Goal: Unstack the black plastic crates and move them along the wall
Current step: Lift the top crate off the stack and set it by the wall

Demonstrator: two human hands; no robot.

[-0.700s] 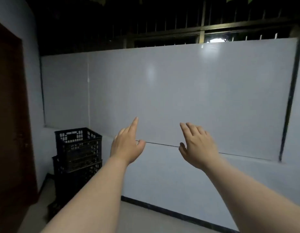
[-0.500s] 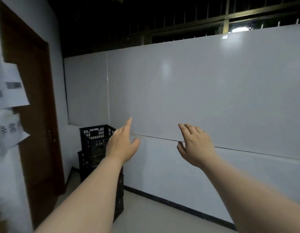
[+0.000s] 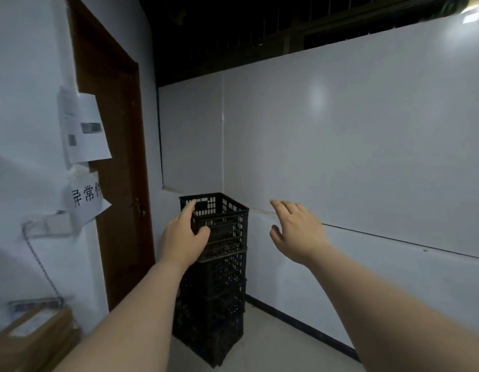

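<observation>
A tall stack of black plastic crates (image 3: 219, 277) stands in the corner where the white wall meets the door wall. The top crate (image 3: 224, 214) has a perforated rim and is empty as far as I can see. My left hand (image 3: 182, 237) is raised in front of the top crate's left side, fingers apart, holding nothing; whether it touches the crate I cannot tell. My right hand (image 3: 297, 232) hovers to the right of the stack, open, apart from the crates.
A brown door (image 3: 117, 170) with a handle is left of the stack. Paper notices (image 3: 84, 127) hang on the left wall. Cardboard boxes (image 3: 31, 342) sit at lower left. The long white wall (image 3: 367, 157) with a dark skirting runs to the right above pale floor (image 3: 273, 353).
The view has swung left and closer, so the crate stack moved from the far left towards the middle. Both hands stay raised and open, now nearer the top crate.
</observation>
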